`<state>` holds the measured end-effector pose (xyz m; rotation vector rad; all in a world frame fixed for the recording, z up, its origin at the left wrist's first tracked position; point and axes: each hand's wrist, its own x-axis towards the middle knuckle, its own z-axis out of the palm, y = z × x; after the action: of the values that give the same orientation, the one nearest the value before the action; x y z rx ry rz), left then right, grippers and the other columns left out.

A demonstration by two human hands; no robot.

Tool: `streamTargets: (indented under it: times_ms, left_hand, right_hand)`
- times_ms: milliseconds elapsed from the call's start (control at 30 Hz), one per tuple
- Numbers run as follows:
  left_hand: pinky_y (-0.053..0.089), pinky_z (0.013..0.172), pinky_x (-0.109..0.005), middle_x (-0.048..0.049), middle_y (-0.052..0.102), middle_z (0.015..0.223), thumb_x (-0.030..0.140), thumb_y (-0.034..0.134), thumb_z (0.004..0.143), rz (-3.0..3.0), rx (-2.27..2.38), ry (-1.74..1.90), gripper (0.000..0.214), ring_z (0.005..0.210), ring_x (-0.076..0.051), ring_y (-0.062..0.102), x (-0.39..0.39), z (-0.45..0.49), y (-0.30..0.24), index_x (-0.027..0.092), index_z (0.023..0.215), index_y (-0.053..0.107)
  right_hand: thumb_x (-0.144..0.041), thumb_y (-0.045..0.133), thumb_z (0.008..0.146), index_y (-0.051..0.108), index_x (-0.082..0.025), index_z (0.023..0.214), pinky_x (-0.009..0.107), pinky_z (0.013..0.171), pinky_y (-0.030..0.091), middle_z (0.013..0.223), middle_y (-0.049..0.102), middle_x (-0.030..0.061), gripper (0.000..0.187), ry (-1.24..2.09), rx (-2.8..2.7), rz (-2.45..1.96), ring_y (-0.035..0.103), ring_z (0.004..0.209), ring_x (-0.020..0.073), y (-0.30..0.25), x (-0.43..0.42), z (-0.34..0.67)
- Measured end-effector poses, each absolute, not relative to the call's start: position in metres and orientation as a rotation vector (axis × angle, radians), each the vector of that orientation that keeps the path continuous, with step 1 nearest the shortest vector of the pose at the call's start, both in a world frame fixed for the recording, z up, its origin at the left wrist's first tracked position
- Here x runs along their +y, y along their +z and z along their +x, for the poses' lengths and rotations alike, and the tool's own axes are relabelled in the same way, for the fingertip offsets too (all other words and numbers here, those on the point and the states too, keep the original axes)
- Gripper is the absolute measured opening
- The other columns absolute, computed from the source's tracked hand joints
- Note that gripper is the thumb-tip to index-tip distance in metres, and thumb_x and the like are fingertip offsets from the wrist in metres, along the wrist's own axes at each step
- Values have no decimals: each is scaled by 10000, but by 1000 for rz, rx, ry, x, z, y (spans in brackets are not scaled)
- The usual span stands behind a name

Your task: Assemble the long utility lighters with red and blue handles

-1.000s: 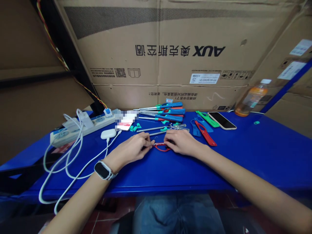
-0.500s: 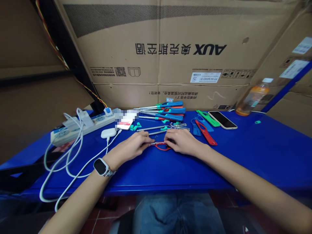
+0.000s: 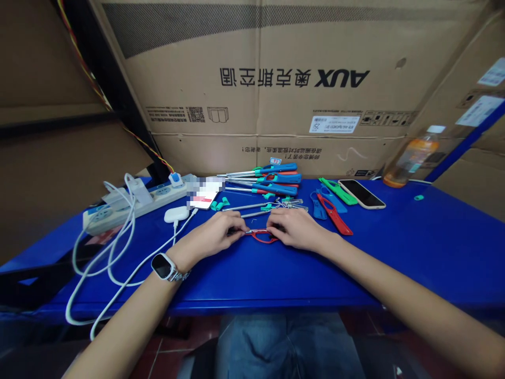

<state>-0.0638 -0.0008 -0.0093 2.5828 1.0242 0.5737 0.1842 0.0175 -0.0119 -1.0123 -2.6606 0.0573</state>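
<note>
Both my hands rest on the blue table (image 3: 414,247) near its middle. My left hand (image 3: 215,236), with a smartwatch (image 3: 162,266) on its wrist, is closed in a pinch on a thin metal rod that meets a red plastic handle piece (image 3: 263,237). My right hand (image 3: 294,227) is closed over the right end of that red piece, hiding part of it. Just behind my hands lie loose metal rods and small teal parts (image 3: 252,208).
A pile of blue, red and teal long-nosed lighters (image 3: 272,179) lies at the back. Red, blue and green handle shells (image 3: 333,205) and a phone (image 3: 361,193) lie at the right, a bottle (image 3: 410,158) beyond. A power strip (image 3: 130,202) and white cables (image 3: 118,252) fill the left. Cardboard boxes (image 3: 276,79) stand behind.
My hands have stayed on the red piece with only slight shifts of the fingers; the view has drifted a little.
</note>
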Motion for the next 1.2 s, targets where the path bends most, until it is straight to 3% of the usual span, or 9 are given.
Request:
streamTargets:
  times_ms: [367, 633, 1000, 1200]
  left_hand:
    - [461, 748, -292, -56, 662, 914, 225, 526, 949, 2488, 1021, 544, 164, 798, -168, 580, -1, -61, -7, 169, 966, 679]
    - [429, 718, -269, -39, 587, 837, 208, 529, 944, 2601, 1010, 554, 186, 784, -162, 556, -2, -63, -9, 175, 847, 685]
    - [476, 742, -277, -67, 679, 919, 178, 532, 925, 2435, 1079, 551, 211, 794, -161, 613, 1, -65, -10, 168, 1000, 729]
    - [453, 687, -269, -47, 616, 873, 208, 546, 926, 2442, 1047, 598, 161, 747, -153, 572, 3, -63, -14, 163, 879, 693]
  right_hand:
    - [-246, 553, 937, 674, -192, 870, 265, 606, 287, 932, 706, 24, 148, 86, -2673, -1005, 616, 829, 157, -11, 17, 184]
    - [-242, 553, 939, 676, -193, 880, 271, 615, 296, 951, 708, 30, 145, 93, -2678, -1037, 626, 861, 165, -9, 15, 183]
    - [-243, 556, 940, 672, -194, 870, 263, 595, 269, 937, 703, 22, 143, 105, -2663, -1044, 619, 841, 154, -9, 16, 183]
    - [-226, 567, 924, 661, -187, 868, 265, 597, 276, 936, 696, 28, 117, 121, -2666, -1035, 612, 828, 155, -8, 16, 183]
